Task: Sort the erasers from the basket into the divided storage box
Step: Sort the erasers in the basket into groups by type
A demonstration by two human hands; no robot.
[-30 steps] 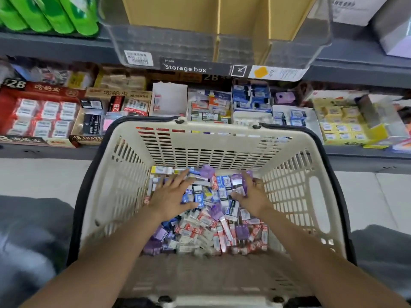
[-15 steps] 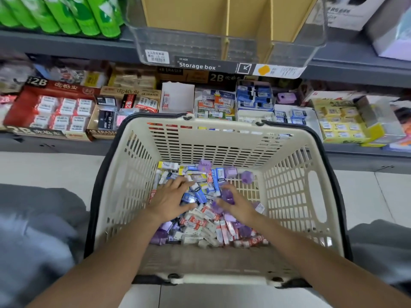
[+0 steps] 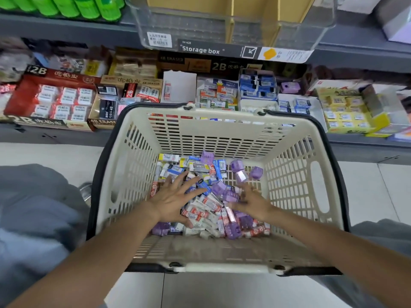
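Cream basket [image 3: 138,165] of erasers [image 3: 200,210] stood on a tiled floor [image 3: 367,192] before stocked shelves [image 3: 66,30]; left hand [image 3: 175,201] splayed flat, right hand [image 3: 251,202] blurred, fingers indeterminate.

Open-topped basket [image 3: 124,165]; storage box [image 3: 233,30] overhanging beyond.

One head cam, wide-angle, worn by the person, pitched forward and down. Basket [image 3: 222,127] sits close, centre frame, near rim at 6 o'clock. Shelf [image 3: 66,30] with storage box [image 3: 233,30] at 12 o'clock, further off. Both forearms enter from the bottom corners. No second view, so no overlap.
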